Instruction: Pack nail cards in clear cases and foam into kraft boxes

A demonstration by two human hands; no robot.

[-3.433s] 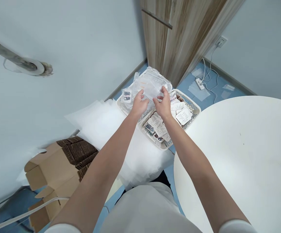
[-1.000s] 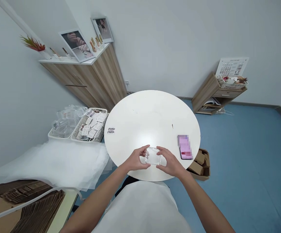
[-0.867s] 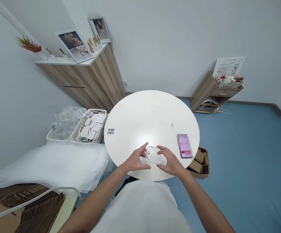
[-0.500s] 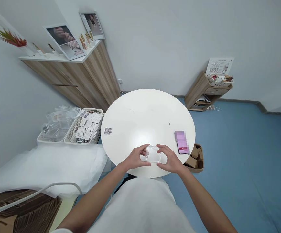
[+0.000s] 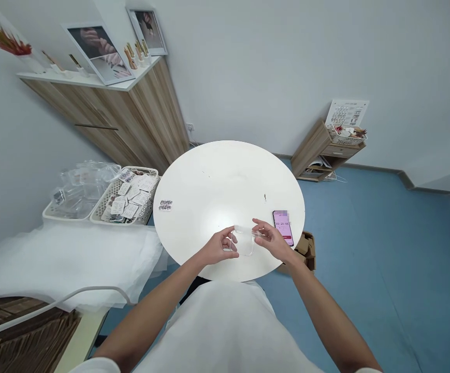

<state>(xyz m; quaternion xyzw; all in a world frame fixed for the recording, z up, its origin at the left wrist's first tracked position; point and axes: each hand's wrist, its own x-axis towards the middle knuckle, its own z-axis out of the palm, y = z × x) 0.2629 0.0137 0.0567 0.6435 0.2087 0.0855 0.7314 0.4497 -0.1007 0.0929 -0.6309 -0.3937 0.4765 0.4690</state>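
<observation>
One wood-grain cabinet (image 5: 149, 116) stands at far left; its base is hidden behind the table and baskets. The round white table (image 5: 225, 163) is fully framed except where the left forearm covers its near-left rim. The stack of white translucent sheets (image 5: 77, 259) runs out past the left edge. The folded cardboard (image 5: 34, 336) is cut off at the lower left corner. The cardboard box (image 5: 312, 260) beside the table is partly hidden by the table's right rim and the right forearm.

Two baskets sit side by side above the sheets: the left basket (image 5: 48, 210) contains clear packaging with indistinct outlines; the right basket (image 5: 147, 210) contains white cards, print illegible.

The left hand (image 5: 219, 247) grips the left side of the clear plastic piece (image 5: 244, 242), thumb below and fingers above. The right hand (image 5: 270, 240) pinches its upper right corner between bent fingers and thumb. The piece is over the near part of the table; transparency makes its far contour hard to trace, and contact with the tabletop cannot be determined. The phone (image 5: 284, 228) lies right of it, its screen partly pixelated. The small patterned card (image 5: 165, 205) lies near the left rim.
</observation>
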